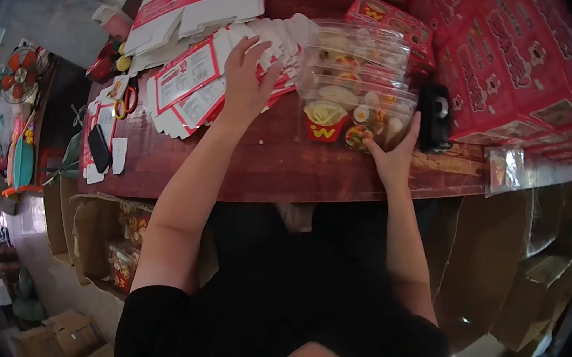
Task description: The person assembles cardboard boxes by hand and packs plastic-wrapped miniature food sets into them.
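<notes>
Here, in the head view, the left hand (244, 82) has its fingers loosely spread and grips nothing; it is over the cards (188, 77), though whether it touches them I cannot tell. The right hand (394, 161) has its fingers wide around the right end of the front pack (341, 100), thumb on its face, holding it. The pack stands near the front edge of the surface (280, 171), with more packs (358, 37) behind and a black object (437, 115) just to the right.

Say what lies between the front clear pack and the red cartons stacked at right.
In the head view: a black object, and fingers of the right hand at the pack.
</notes>
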Demonstrator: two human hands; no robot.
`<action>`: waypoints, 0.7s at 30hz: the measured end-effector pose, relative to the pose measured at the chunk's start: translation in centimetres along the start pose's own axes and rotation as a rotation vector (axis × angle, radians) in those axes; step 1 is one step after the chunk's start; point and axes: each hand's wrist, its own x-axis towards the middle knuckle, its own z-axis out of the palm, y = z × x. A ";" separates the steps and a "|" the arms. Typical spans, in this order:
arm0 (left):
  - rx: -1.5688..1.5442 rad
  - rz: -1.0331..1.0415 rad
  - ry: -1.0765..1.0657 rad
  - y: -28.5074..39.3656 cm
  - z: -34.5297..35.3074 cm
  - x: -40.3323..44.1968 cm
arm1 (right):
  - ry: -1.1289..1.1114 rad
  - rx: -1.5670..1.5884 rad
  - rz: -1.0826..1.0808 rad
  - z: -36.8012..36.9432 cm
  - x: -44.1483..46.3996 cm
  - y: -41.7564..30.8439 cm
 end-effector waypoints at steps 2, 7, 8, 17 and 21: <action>0.052 -0.161 0.038 -4.8 -2.6 -1.5 | -0.021 0.042 0.022 -0.1 -0.7 -0.2; 0.253 -0.464 -0.251 -18.8 -8.2 -3.3 | 0.079 0.053 -0.108 0.2 -1.5 0.3; 0.239 -0.449 -0.313 -20.8 -8.8 -3.1 | 0.094 0.130 -0.132 0.4 -1.7 0.5; 0.423 -0.489 -0.834 -21.5 -10.1 1.5 | 0.105 0.081 -0.294 1.2 -1.6 2.3; 0.368 -0.533 -0.551 -19.0 -12.6 2.9 | 0.147 0.185 -0.249 0.9 -2.2 2.2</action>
